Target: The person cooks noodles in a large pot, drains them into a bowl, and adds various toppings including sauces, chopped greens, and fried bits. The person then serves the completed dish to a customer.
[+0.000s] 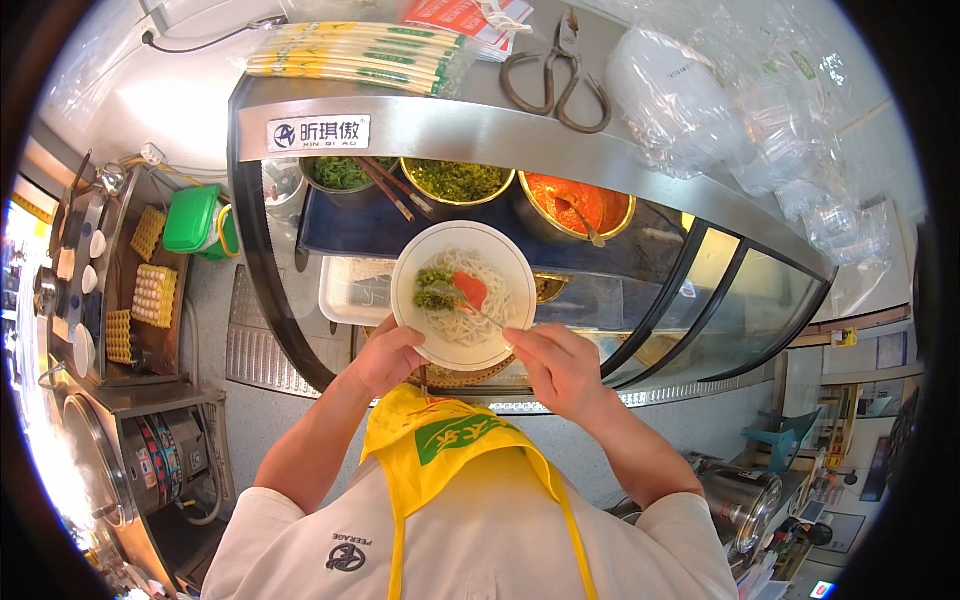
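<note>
A white bowl with a thin dark line near its rim is held up in front of my chest. In it lie white noodles, chopped green vegetables on the left and a patch of red sauce near the middle. My left hand grips the bowl's lower left rim, thumb on top. Between the fingertips of my right hand, at the lower right rim, is the thin handle of a metal utensil, probably a spoon. Its tip reaches the red sauce.
Behind the bowl, a glass-sided display case holds metal pots of leafy greens, chopped greens and red sauce with a spoon. Chopsticks cross the left pot. A white plastic basket sits lower left. Scissors lie on top.
</note>
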The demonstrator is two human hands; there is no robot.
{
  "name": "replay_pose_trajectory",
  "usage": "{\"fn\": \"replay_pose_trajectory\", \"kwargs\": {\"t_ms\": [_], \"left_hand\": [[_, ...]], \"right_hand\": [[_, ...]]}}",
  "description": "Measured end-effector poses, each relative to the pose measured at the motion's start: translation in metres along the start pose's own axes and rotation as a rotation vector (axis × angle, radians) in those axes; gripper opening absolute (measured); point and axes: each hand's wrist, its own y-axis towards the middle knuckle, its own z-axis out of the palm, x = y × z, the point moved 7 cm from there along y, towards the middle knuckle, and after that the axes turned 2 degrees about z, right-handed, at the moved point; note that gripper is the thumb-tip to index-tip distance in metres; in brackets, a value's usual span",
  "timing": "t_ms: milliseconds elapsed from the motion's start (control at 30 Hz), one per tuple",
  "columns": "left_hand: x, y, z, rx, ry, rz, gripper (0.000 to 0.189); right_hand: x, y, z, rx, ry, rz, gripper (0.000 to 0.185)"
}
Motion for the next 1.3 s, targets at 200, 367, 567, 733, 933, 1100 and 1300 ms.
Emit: {"fn": "replay_pose_trajectory", "kwargs": {"t_ms": [200,367,567,733,933,1100,1300], "left_hand": [[0.000,0.000,-0.008,0.004,-0.006,-0.037,0.063],[-0.001,-0.001,-0.022,0.018,-0.044,-0.034,0.063],[-0.011,0.001,-0.029,0.043,-0.040,-0.024,0.062],[-0.017,0.000,-0.033,0.057,-0.015,-0.024,0.062],[-0.017,0.002,-0.036,0.027,-0.041,-0.068,0.059],[-0.019,0.005,-0.043,0.028,-0.041,-0.071,0.059],[-0.021,0.006,-0.038,0.053,-0.020,-0.063,0.064]], "right_hand": [[-0.054,0.005,0.005,-0.184,0.509,0.609,0.017],[-0.093,0.005,-0.001,-0.486,1.078,0.992,0.022],[-0.107,0.082,0.000,-0.414,0.561,0.764,0.026],[-0.117,0.134,0.039,-0.227,-0.158,0.210,0.019],[-0.133,0.152,0.069,-0.149,-0.034,0.289,0.018],[-0.143,0.124,0.065,-0.320,0.700,0.899,0.018],[-0.143,0.085,0.047,-0.515,0.960,0.936,0.016]]}}
